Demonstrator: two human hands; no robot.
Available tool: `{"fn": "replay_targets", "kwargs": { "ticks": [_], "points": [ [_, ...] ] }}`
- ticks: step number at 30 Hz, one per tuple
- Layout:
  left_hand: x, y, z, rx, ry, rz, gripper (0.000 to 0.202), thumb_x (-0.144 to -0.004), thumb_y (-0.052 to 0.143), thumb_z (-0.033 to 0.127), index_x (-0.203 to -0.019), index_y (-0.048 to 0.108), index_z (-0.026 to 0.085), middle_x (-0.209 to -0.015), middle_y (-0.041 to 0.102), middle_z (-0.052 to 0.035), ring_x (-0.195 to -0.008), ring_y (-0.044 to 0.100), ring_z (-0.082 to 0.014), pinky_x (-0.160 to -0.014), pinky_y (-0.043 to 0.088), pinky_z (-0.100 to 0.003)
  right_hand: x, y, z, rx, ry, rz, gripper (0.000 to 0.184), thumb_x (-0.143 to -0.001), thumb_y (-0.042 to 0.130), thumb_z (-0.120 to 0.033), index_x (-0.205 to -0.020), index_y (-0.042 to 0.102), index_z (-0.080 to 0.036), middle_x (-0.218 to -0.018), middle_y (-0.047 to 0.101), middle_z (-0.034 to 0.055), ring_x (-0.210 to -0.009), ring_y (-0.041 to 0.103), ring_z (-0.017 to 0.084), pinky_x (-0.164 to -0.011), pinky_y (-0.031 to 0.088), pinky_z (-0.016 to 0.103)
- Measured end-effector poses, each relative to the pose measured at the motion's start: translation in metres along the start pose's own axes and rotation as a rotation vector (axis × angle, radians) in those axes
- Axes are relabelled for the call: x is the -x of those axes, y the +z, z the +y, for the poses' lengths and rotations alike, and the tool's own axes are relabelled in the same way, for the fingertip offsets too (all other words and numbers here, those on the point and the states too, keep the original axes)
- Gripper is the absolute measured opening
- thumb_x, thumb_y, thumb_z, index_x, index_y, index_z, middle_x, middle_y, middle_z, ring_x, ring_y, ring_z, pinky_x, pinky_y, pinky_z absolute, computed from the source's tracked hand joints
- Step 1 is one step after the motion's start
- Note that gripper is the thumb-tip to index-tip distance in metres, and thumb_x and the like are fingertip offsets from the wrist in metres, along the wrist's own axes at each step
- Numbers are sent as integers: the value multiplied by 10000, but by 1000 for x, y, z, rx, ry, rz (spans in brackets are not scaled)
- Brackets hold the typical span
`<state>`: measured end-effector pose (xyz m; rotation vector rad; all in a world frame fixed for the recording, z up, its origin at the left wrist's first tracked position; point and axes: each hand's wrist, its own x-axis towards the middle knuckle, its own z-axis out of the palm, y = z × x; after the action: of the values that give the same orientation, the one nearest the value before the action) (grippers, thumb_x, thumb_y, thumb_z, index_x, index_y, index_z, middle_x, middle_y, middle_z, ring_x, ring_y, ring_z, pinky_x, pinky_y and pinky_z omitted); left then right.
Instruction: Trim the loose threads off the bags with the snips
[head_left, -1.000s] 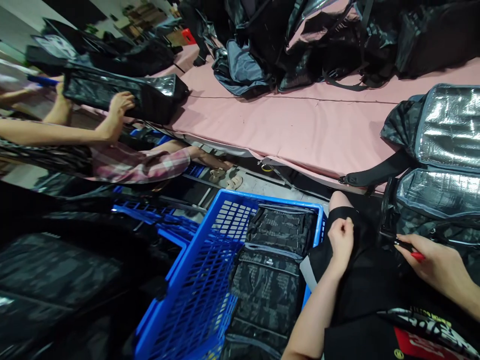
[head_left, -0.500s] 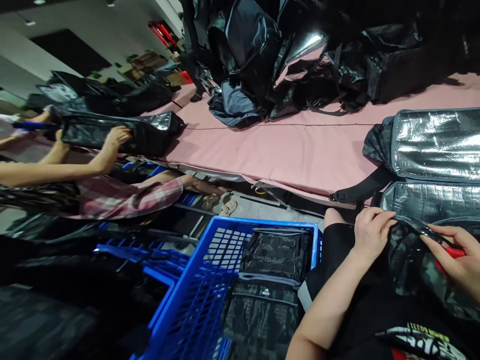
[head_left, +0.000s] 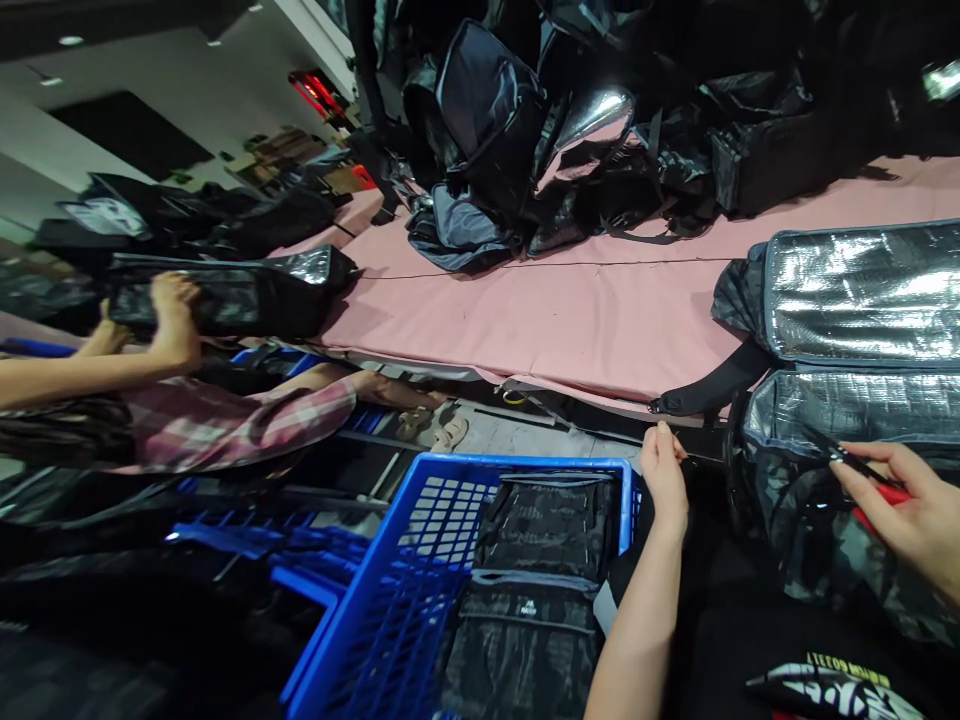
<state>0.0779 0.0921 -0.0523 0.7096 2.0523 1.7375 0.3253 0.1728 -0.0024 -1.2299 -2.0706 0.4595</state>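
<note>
My left hand [head_left: 664,475] is closed in a pinch at the front edge of the pink table [head_left: 570,310], near a black strap [head_left: 705,385] of the open camouflage cooler bag [head_left: 847,420]. What the fingers pinch is too small to make out. My right hand [head_left: 904,515] is wrapped round a red-handled cutting tool [head_left: 862,475], its dark tip resting on the bag's silver-lined rim. The bag hangs over the table edge onto my lap.
A blue plastic crate [head_left: 420,560] holding folded camouflage bags [head_left: 540,560] stands at my left knee. A pile of dark bags [head_left: 585,120] lies at the table's far side. At the left a person's hands [head_left: 169,315] grip a long black bag [head_left: 232,295].
My left hand has left the bag's rim and moved left to the table edge, closing into a pinch. The view tilted up slightly. The other person shifted their grip leftward along the long bag.
</note>
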Motion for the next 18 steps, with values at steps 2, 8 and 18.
{"fn": "replay_targets", "kwargs": {
  "ticks": [2, 8, 18],
  "points": [
    [-3, -7, 3, -21, 48, -17, 263, -915, 580, 442, -953, 641, 189, -965, 650, -66, -873, 627, -186, -748, 529, -297, -11, -18, 16, -4, 180, 8, 467, -847, 538, -653, -1018, 671, -239, -731, 695, 2, -599, 659, 180, -544, 494, 267],
    [-6, 4, 36, -226, 490, -375, 369, -954, 578, 302, -1316, 579, 236, -1346, 625, -112, -1273, 564, -254, -1079, 477, -451, -38, -93, 88, 119, 469, 79, 537, -799, 506, -682, -983, 670, -205, -807, 700, 81, -650, 638, 209, -630, 468, 352],
    [-12, 55, 58, -645, 830, -893, 234, -982, 578, 358, -841, 693, 210, -754, 740, -36, -746, 700, -194, -787, 504, -329, -48, -147, 196, 545, 750, -202, 517, -596, 912, -506, -1050, 765, -307, -648, 668, 11, -460, 442, 156, -605, 351, 362]
  ]
}}
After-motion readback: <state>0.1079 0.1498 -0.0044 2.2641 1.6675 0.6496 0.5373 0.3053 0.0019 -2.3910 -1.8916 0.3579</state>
